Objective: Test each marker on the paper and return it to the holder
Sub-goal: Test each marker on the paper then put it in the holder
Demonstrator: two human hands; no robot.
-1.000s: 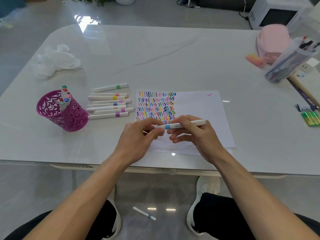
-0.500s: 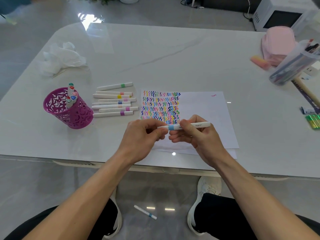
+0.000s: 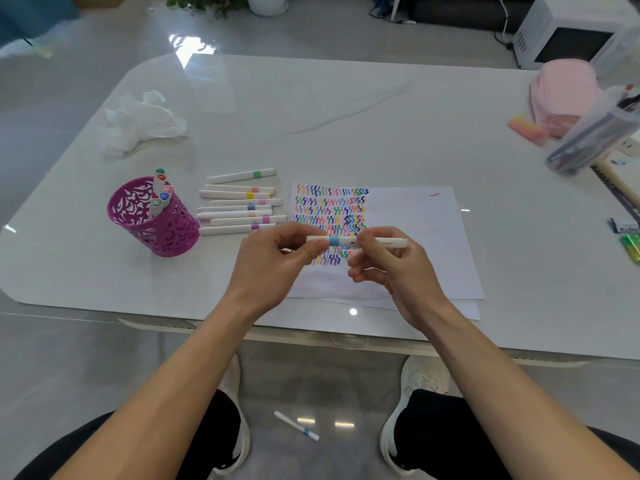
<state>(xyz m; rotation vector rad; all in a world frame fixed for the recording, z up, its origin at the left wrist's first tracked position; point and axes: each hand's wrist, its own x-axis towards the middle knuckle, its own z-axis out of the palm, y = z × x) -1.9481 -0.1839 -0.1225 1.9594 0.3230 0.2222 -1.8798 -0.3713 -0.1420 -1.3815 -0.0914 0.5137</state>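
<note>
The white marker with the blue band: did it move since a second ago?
Barely. The white marker with a blue band tipped from slightly slanted to level and drifted a little farther over the squiggles on the white paper sheet. The left hand and right hand still pinch it either side of the band. The purple cut-out holder, the row of white markers and the marker on the floor stayed put.

Words to read: none could be read anywhere.
Blue-banded marker [image 3: 356,241]: it had tiny grey print on its white side, too small to read.
Paper [image 3: 415,237]: it had rows of coloured wiggles and one pink wiggle near its far right corner, not letters.
Dark strip [image 3: 614,197] at the table's [image 3: 346,116] right edge: it had pale marks, too blurry to read.
</note>
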